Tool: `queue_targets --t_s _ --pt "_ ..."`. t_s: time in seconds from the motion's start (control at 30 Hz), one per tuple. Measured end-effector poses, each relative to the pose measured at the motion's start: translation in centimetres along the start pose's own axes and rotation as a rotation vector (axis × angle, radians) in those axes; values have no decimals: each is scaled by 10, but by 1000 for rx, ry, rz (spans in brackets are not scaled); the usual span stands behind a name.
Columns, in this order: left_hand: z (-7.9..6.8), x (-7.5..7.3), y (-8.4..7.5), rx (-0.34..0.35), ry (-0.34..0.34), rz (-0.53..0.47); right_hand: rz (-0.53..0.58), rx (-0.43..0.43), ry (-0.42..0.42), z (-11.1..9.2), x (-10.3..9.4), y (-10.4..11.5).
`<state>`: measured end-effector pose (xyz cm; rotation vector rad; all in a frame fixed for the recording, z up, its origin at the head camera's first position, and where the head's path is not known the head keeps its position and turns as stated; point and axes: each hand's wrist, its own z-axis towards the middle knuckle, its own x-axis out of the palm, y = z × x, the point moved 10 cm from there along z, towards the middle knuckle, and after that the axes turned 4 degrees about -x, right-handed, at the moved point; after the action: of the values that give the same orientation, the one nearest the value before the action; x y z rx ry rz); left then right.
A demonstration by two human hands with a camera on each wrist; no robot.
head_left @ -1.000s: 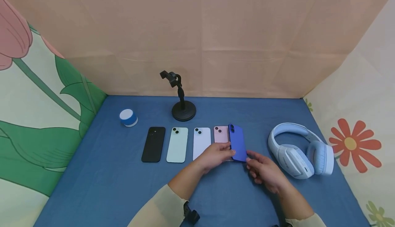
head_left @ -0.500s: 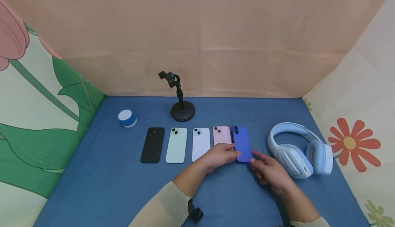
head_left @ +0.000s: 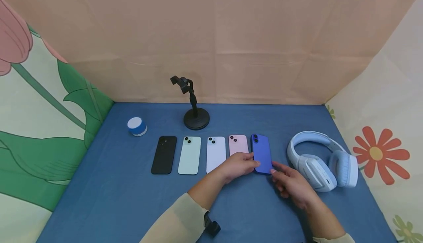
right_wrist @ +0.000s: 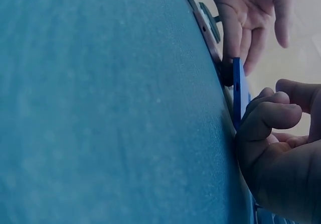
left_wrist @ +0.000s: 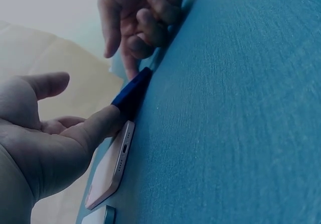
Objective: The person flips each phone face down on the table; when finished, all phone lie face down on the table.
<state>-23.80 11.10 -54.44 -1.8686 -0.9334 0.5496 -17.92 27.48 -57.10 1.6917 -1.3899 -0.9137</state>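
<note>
In the head view a blue phone [head_left: 261,155] shows its camera side up, at the right end of a row of phones. My left hand [head_left: 240,166] touches its left edge with the fingers, and the thumb stands raised over it. My right hand [head_left: 292,184] has its index fingertip at the lower right edge, thumb apart. The left wrist view shows the blue phone [left_wrist: 133,91] tilted between both hands' fingertips. Left of it lies a pink phone [head_left: 238,144], partly covered by my left hand. Further left are lavender [head_left: 215,153], mint [head_left: 190,155] and black [head_left: 164,155] phones.
Blue-white headphones [head_left: 318,169] lie to the right of my right hand. Behind the phones stands a black holder on a round base [head_left: 196,119]. A blue jar with a white lid [head_left: 137,126] is at the back left. A blue cloth [head_left: 115,199] covers the table.
The blue phone has moved right, off the pink phone it overlapped, and both hands have shifted right with it. Over the last half second hardly anything has moved.
</note>
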Motion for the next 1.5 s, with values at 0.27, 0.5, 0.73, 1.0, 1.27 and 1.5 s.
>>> queue_targets --t_s 0.27,0.5,0.73,1.0,1.27,1.5 --pt "3 5 -1 29 20 -31 62 14 21 -1 -1 -3" --pt "-2 3 1 14 50 -77 83 23 21 0 -1 -5" --pt "-10 2 -1 25 64 -49 81 20 37 1 1 -4" --pt "-16 5 -5 59 65 -6 52 46 15 2 -2 -7" --pt "-20 8 -7 63 76 -15 41 19 19 1 3 -2" --pt "-22 7 -6 82 98 -22 40 15 10 0 4 0"
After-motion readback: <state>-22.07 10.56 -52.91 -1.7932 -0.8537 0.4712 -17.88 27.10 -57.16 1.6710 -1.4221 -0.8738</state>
